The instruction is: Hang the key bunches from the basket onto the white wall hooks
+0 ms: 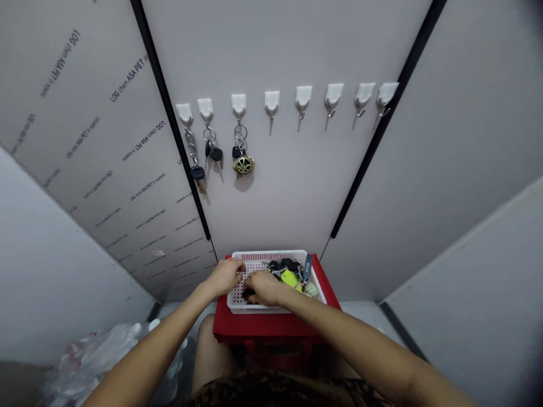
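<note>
A white plastic basket (271, 310) with a perforated bottom sits in front of me. My right hand (265, 287) is inside it, its fingers closed around a small dark bunch of keys (248, 294) low on the left; the hand covers part of it. Over the basket's left rim, my left hand (228, 276) has its fingers curled inward, and what they hold, if anything, is hidden. More black-headed keys (285, 264) are heaped in the right half, with a bright yellow tag (291, 278), a dark grey strap (307, 267) and a pale green charm (311, 289).
Several white hooks (272, 100) run in a row along the wall. Key sets hang from the left three: keys on a chain (197, 173), a ringed set (216, 154) and one with a gold charm (243, 165). Beneath the basket is a red box (263, 328). Wrapped bottles (123, 345) lie lower left.
</note>
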Motion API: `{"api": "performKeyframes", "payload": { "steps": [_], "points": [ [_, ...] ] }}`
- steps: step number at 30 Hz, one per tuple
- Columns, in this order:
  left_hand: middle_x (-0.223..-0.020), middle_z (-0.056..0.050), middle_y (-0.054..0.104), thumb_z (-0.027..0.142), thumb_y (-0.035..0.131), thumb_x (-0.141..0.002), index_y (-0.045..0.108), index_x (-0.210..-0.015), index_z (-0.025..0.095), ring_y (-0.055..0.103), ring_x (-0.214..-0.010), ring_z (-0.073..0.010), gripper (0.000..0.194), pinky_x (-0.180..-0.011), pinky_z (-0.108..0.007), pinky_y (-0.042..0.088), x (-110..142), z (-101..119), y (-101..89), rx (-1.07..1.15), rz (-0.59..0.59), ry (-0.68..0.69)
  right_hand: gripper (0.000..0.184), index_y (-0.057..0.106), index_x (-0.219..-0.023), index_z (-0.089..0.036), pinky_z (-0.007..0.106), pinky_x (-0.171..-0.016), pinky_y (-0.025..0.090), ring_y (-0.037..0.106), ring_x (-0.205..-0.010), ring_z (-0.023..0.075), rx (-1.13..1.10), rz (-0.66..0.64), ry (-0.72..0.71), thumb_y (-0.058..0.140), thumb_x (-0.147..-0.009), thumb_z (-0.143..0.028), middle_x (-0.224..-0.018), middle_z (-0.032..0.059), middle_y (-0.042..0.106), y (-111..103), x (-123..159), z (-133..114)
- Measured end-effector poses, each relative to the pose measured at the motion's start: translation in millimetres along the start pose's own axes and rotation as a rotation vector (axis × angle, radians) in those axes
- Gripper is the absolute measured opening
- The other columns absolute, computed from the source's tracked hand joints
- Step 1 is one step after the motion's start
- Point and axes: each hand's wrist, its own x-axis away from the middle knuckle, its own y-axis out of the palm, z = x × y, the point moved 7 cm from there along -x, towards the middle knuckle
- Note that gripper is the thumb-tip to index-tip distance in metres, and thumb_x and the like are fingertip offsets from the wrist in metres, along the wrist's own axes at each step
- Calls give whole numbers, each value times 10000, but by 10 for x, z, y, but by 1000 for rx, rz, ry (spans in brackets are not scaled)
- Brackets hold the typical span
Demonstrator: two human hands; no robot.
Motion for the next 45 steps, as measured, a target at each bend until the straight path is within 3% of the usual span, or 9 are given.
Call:
{"api": "performKeyframes", "payload": {
  "steps": [9, 14, 18, 25, 31, 35, 39, 42, 45],
  "points": [
    [-983, -42, 520, -5, 364, -556, 439, -937, 132, 452, -908, -97, 411, -814, -223, 322, -31, 14, -86, 737, 125, 52, 169, 547, -721, -116, 190, -539, 372, 480, -555, 80, -723, 392, 169, 413, -643, -183, -633, 10, 564, -590, 68, 321],
    [-814, -53, 570, 144, 434, -638, 488, -819, 88, 510, -753, -115, 197, -705, -242, 391, -203, 265, -265, 1033, 169, 23, 109, 528, -670, -131, 175, -484, 364, 453, -487, 63, -721, 496, 129, 438, -618, -162, -561, -14, 533, -1096, 150, 340],
    [-710, -24, 563, 202, 430, -659, 513, -750, 95, 501, -577, -76, 163, -575, -214, 410, -434, 422, -695, 1130, 318, -23, 86, 524, -630, -135, 184, -501, 379, 469, -499, 70, -582, 646, 79, 448, -613, -170, -538, -14, 534, -1747, 209, 347],
    [-661, 6, 547, 155, 442, -660, 485, -810, 120, 472, -473, -29, 159, -527, -175, 397, -638, 823, -1872, 1231, 648, 104, 99, 529, -654, -126, 211, -517, 420, 492, -488, 68, -568, 1050, 2, 472, -580, -159, -552, -20, 535, -3016, 307, 347],
    [-635, 4, 550, 143, 454, -657, 430, -897, 141, 522, -519, -67, 242, -548, -206, 410, -788, 889, -2240, 1033, 782, 109, 105, 520, -617, -117, 213, -459, 435, 468, -414, 51, -690, 1187, 19, 435, -573, -75, -478, -37, 495, -3437, 205, 437],
    [-754, -30, 568, 162, 437, -668, 392, -981, 145, 547, -590, -88, 317, -607, -228, 413, -833, 850, -2156, 895, 780, 97, 131, 528, -627, -109, 225, -455, 433, 473, -417, 59, -665, 1142, 100, 415, -584, -59, -493, -17, 508, -3426, 129, 491],
    [-882, -62, 542, 128, 422, -654, 349, -1042, 143, 547, -626, -83, 395, -617, -219, 413, -738, 810, -1770, 894, 676, 85, 206, 540, -773, -115, 241, -553, 429, 495, -504, 64, -457, 1207, 102, 443, -591, -111, -663, 16, 553, -3261, 295, 475],
    [-930, -79, 521, 125, 410, -649, 362, -1033, 133, 540, -633, -87, 387, -601, -222, 417, -640, 701, -1216, 871, 523, 61, 255, 526, -849, -126, 238, -610, 408, 492, -562, 66, -295, 1186, 127, 442, -609, -143, -791, 34, 552, -2850, 446, 491],
    [-906, -87, 536, 128, 405, -647, 421, -975, 104, 532, -674, -105, 330, -638, -236, 410, -526, 483, -528, 716, 327, -26, 232, 541, -825, -115, 219, -619, 391, 490, -601, 78, -214, 846, 160, 426, -623, -125, -784, 45, 563, -2070, 403, 539]
  ]
}}
